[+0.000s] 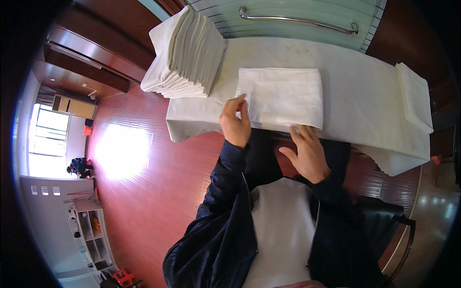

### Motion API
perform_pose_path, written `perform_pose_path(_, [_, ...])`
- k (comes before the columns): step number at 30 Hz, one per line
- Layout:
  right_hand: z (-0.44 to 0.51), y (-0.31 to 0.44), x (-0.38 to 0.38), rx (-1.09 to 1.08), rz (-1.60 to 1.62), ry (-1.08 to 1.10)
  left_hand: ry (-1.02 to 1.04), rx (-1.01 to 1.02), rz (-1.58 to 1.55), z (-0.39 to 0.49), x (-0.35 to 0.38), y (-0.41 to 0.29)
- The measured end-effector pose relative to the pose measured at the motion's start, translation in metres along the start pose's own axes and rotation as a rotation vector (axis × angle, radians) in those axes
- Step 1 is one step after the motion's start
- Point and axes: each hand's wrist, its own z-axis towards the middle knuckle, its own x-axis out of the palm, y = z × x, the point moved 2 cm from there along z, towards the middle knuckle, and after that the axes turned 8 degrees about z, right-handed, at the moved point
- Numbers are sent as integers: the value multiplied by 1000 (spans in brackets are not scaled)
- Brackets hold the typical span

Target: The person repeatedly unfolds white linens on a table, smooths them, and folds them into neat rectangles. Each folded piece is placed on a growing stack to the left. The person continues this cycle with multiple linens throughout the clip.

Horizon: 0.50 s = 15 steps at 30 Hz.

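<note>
A white cloth folded into a rectangle (284,95) lies flat in front of me on a table draped with a white tablecloth (356,100). At the folded cloth's left edge is my left hand (236,122), its fingers curved and the thumb close to the forefinger, with no cloth visibly pinched. My right hand (306,153) is at the front edge near the right corner. Its thumb is spread away, and some fingertips reach the cloth's edge. Neither hand appears to hold anything.
A tall stack of folded white cloths (194,54) stands at the table's left end. Another small pile of folded white cloth (416,97) lies at the right end. Behind the table is a metal bar handle (299,19). A person (80,167) sits far off by the window.
</note>
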Motion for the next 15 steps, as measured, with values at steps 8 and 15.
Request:
perform_pose_path(8, [67, -33, -3, 64, 168, -300, 322, 192, -130, -16, 66, -49])
perform_pose_path(15, [61, -79, 51, 106, -222, -78, 415, 357, 257, -4, 75, 1])
